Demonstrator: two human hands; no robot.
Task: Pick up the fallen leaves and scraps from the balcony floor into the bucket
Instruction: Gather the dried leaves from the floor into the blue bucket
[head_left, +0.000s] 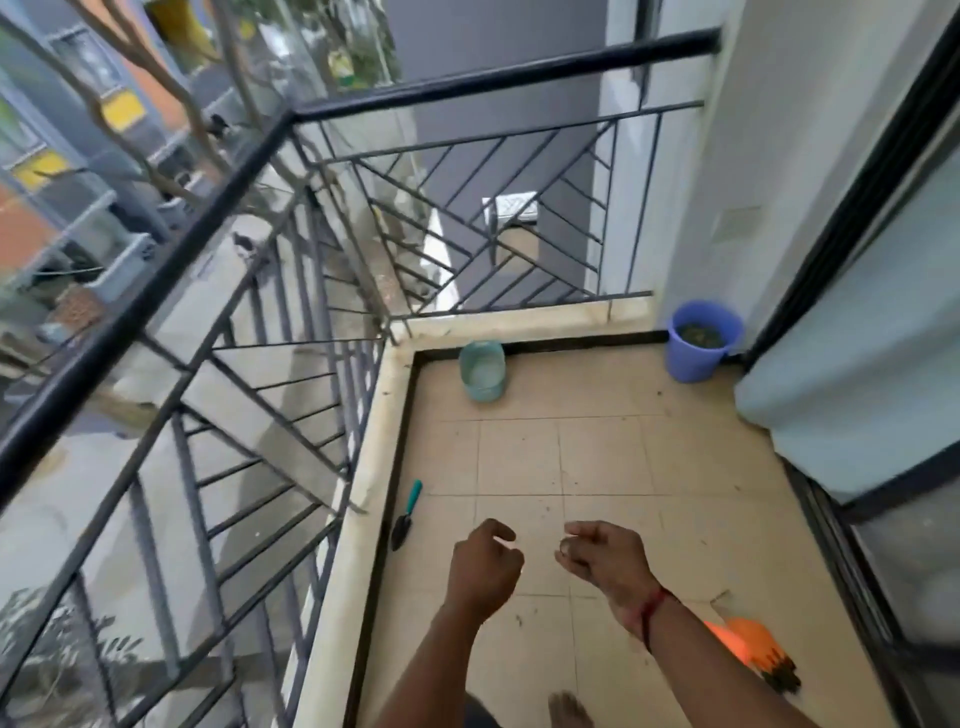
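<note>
The blue bucket (696, 358) stands in the far right corner of the balcony, with dark leaf debris inside it. Both hands hover over the beige tiled floor (597, 457) near me, well short of the bucket. My left hand (485, 569) is seen from the back, its fingers curled in; nothing shows in it. My right hand (605, 558) has its palm turned inward and its fingers curled, and seems to pinch a small pale scrap (564, 546) at the fingertips. Tiny dark scraps (519, 619) dot the tiles below the hands.
A teal tub (482, 371) sits at the far left corner by the black railing (291, 322). Along the left curb lies a teal-handled trowel (408, 517). An orange glove (753, 647) lies near the sliding door (883, 467) on the right. My bare foot (569, 709) shows at the bottom.
</note>
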